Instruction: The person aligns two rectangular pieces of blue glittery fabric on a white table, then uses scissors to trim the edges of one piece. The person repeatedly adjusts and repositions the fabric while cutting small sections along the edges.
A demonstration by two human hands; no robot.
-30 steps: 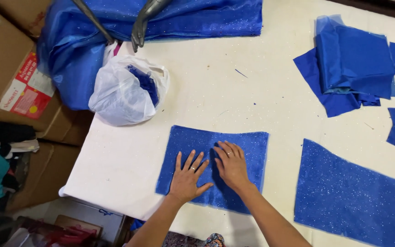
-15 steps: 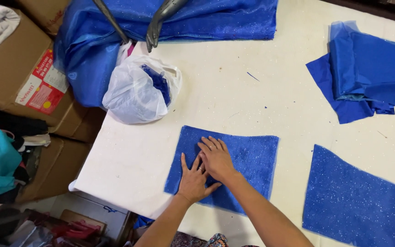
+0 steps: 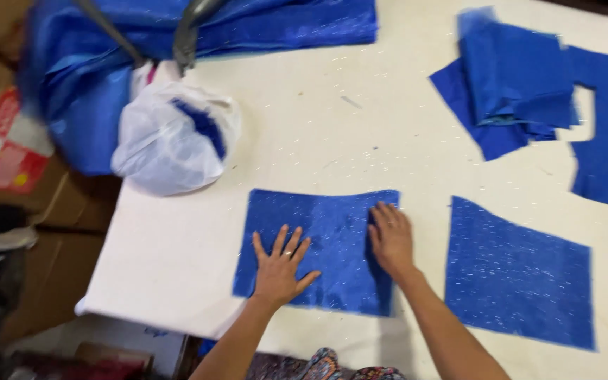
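Observation:
A rectangular piece of sparkly blue fabric [image 3: 328, 229] lies flat near the front edge of the white table [image 3: 360, 127]. My left hand [image 3: 280, 267] rests palm down on its lower left part, fingers spread. My right hand [image 3: 390, 238] presses flat on the fabric's right edge, fingers together. Neither hand grips anything. A second, larger blue piece [image 3: 518, 274] lies flat just to the right of my right forearm.
A white plastic bag [image 3: 170, 141] with blue scraps sits at the table's left. A large blue cloth bundle [image 3: 198, 35] and dark metal legs [image 3: 188, 32] are at the back. Folded blue pieces [image 3: 511, 84] lie at back right. Cardboard boxes [image 3: 8, 148] stand left of the table.
My right hand has slid from beside the left hand out to the fabric's right edge, so the hands are now apart. The camera view has shifted.

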